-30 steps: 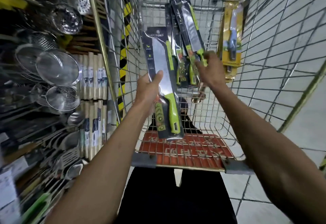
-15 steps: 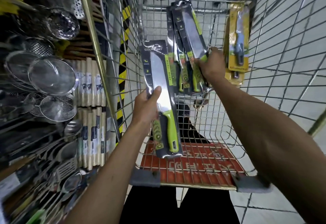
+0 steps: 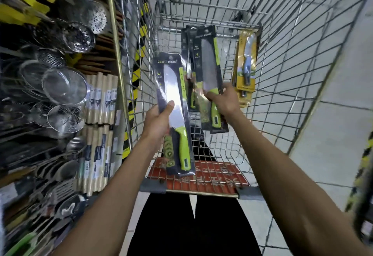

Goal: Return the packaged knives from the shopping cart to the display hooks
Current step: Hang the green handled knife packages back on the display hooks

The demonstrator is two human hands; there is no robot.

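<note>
My left hand (image 3: 158, 120) grips a packaged knife (image 3: 174, 102) with a broad blade and a green handle, held upright over the near end of the shopping cart (image 3: 282, 70). My right hand (image 3: 224, 99) holds a second packaged green-handled knife (image 3: 209, 68), lifted above the cart's inside. Behind that one, more dark knife packs (image 3: 186, 58) lean in the cart. A yellow knife pack (image 3: 246, 64) leans against the cart's right wall.
On the left, shelves carry steel strainers (image 3: 64, 86), perforated ladles (image 3: 96, 16), boxed wooden-handled tools (image 3: 101, 102) and spatulas. The cart's red child-seat flap (image 3: 212, 177) lies at its near end. Grey floor tiles (image 3: 333, 126) run to the right.
My right hand has lifted one green-handled knife pack away from the stack and drawn it nearer to me. The left hand's knife has stayed in about the same place.
</note>
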